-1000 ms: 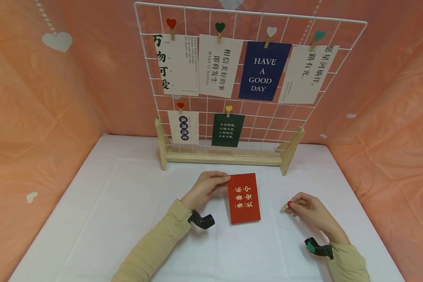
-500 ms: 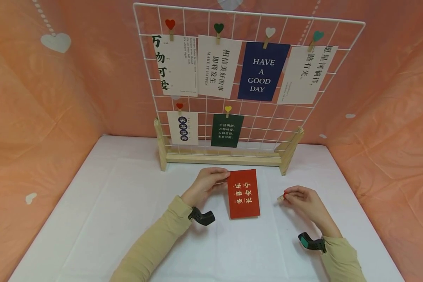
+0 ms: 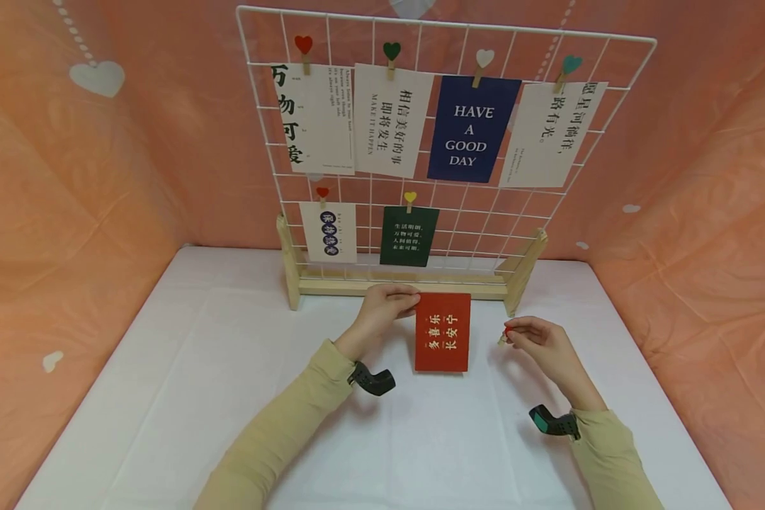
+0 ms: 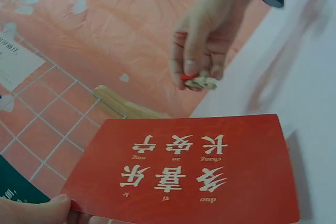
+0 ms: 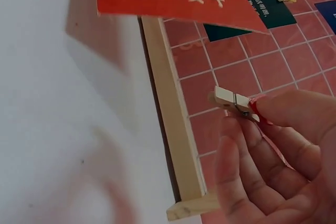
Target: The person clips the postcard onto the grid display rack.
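Note:
My left hand (image 3: 382,312) pinches a red card (image 3: 443,340) with gold lettering by its upper left corner, in front of the grid rack. In the left wrist view the thumb (image 4: 50,211) lies over that corner of the card (image 4: 184,169). To the right, my right hand (image 3: 545,347) pinches a small wooden clothespin (image 3: 503,336) with a red ornament on it. Up close in the right wrist view, thumb and fingertips grip the ornament end of the clothespin (image 5: 231,99), and its wooden end points away from the hand.
A white wire grid (image 3: 478,227) stands in a wooden base (image 3: 357,286) behind the hands. Several cards hang on it by heart clothespins, among them a blue card (image 3: 474,134) and a green card (image 3: 408,237). White cloth covers the table (image 3: 229,354).
Both hands have moved forward toward the grid. The red card rises with the left hand, its lower edge further from me. The clothespin has come along in the right hand, slightly leftward.

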A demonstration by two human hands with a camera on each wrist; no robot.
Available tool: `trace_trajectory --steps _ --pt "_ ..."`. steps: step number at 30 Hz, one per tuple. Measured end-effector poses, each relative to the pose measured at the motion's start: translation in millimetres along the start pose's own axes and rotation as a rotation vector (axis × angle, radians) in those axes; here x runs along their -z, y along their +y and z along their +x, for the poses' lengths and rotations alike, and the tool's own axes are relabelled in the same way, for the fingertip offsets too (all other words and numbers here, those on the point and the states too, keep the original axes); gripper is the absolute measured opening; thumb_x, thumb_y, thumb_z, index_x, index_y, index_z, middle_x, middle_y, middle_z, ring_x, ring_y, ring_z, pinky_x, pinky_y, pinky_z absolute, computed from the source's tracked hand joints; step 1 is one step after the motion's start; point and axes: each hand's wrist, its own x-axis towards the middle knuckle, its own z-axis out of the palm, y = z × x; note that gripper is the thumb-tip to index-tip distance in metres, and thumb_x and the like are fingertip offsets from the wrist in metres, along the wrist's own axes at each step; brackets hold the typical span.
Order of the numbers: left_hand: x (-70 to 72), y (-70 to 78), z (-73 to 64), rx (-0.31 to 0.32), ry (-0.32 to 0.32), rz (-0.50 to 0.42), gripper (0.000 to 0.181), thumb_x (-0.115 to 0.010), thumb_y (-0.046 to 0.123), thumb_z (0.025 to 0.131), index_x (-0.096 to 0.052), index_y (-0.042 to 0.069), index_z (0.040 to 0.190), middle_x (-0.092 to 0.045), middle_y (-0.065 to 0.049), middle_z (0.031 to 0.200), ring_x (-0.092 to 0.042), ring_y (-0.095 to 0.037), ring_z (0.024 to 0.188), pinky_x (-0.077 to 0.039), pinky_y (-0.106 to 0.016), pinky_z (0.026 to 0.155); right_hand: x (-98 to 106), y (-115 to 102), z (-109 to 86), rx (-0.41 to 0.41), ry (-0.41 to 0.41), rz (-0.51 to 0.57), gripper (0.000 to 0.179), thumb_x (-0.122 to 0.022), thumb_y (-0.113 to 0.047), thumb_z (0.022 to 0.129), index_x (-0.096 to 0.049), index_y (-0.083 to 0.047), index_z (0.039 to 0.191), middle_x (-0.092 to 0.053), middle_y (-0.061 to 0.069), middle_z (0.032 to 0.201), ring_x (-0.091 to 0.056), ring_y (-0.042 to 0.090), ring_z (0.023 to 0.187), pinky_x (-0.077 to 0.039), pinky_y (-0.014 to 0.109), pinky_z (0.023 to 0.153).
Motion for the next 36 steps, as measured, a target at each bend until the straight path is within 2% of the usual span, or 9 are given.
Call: trace_trajectory --steps 4,5,7,11,12,18,27,36 --pt "-2.3 6.2 5.0 -0.115 0.026 0.085 0.019 -0.068 0.004 0.089 -0.068 -0.006 0.105 -0.069 -0.015 0.096 -0.067 -0.019 0.085 -0.057 -0.031 0.077 -1.8 -7.9 6.4 0.025 -0.007 -0.008 0.032 -0.063 -0.012 0.094 -0.058 0.011 0.116 -0.063 0.025 0.106 -0.066 0.016 0.091 -0.056 0.03 0.079" --pt "-3.3 11.9 3.1 -0.126 0.028 0.099 0.019 -0.067 0.003 0.089 -0.068 -0.006 0.105 -0.068 -0.017 0.096 -0.067 -0.022 0.086 -0.057 -0.032 0.079 -2.2 -10.5 8.1 0.024 -0.008 -0.012 0.032 -0.063 -0.013 0.094 -0.059 0.01 0.116 -0.064 0.025 0.107 -0.066 0.016 0.092 -0.055 0.029 0.08" --pt "-4.1 13.7 5.8 -0.152 0.033 0.121 0.019 -0.067 0.004 0.089 -0.068 -0.006 0.105 -0.068 -0.018 0.096 -0.067 -0.025 0.088 -0.056 -0.032 0.079 -2.7 -15.2 12.3 0.027 -0.012 -0.028 0.031 -0.063 -0.015 0.094 -0.06 0.008 0.116 -0.064 0.025 0.109 -0.066 0.016 0.093 -0.054 0.025 0.08" --pt "-7.0 17.9 10.0 -0.178 0.044 0.147 0.019 -0.067 0.006 0.09 -0.068 -0.005 0.106 -0.068 -0.017 0.096 -0.067 -0.027 0.089 -0.056 -0.034 0.079 -3.3 -25.2 20.7 0.03 -0.017 -0.067 0.031 -0.064 -0.018 0.094 -0.063 0.005 0.115 -0.065 0.021 0.109 -0.066 0.015 0.093 -0.052 0.019 0.081" --pt "-7.3 14.3 14.2 -0.193 0.048 0.147 0.018 -0.068 0.007 0.089 -0.069 -0.003 0.105 -0.069 -0.016 0.095 -0.067 -0.024 0.087 -0.057 -0.032 0.077 -3.5 -27.2 22.7 0.033 -0.018 -0.072 0.031 -0.064 -0.018 0.094 -0.063 0.004 0.115 -0.066 0.021 0.109 -0.066 0.014 0.094 -0.051 0.018 0.081" --pt "-13.9 20.4 18.6 -0.243 0.064 0.155 0.014 -0.069 0.007 0.089 -0.071 0.0 0.1 -0.07 -0.011 0.092 -0.067 -0.018 0.085 -0.057 -0.028 0.073 -5.2 -38.2 32.9 0.053 -0.012 -0.088 0.031 -0.064 -0.02 0.094 -0.063 0.001 0.117 -0.066 0.017 0.11 -0.064 0.015 0.099 -0.051 0.018 0.083" --pt "-19.4 29.8 21.9 -0.304 0.084 0.149 0.012 -0.068 0.006 0.089 -0.071 0.0 0.099 -0.069 -0.01 0.091 -0.066 -0.018 0.084 -0.056 -0.026 0.074 -5.2 -52.4 49.5 0.127 0.004 -0.127 0.031 -0.061 -0.016 0.096 -0.061 0.004 0.118 -0.064 0.017 0.11 -0.062 0.01 0.096 -0.05 0.016 0.082" --pt "-24.2 40.3 32.0 -0.397 0.127 0.168 0.01 -0.069 0.008 0.088 -0.072 0.001 0.096 -0.069 -0.008 0.09 -0.064 -0.016 0.082 -0.056 -0.025 0.07 -7.8 -70.1 66.0 0.181 0.038 -0.119 0.029 -0.06 -0.017 0.096 -0.063 0.0 0.119 -0.063 0.014 0.115 -0.061 0.013 0.103 -0.049 0.019 0.086"
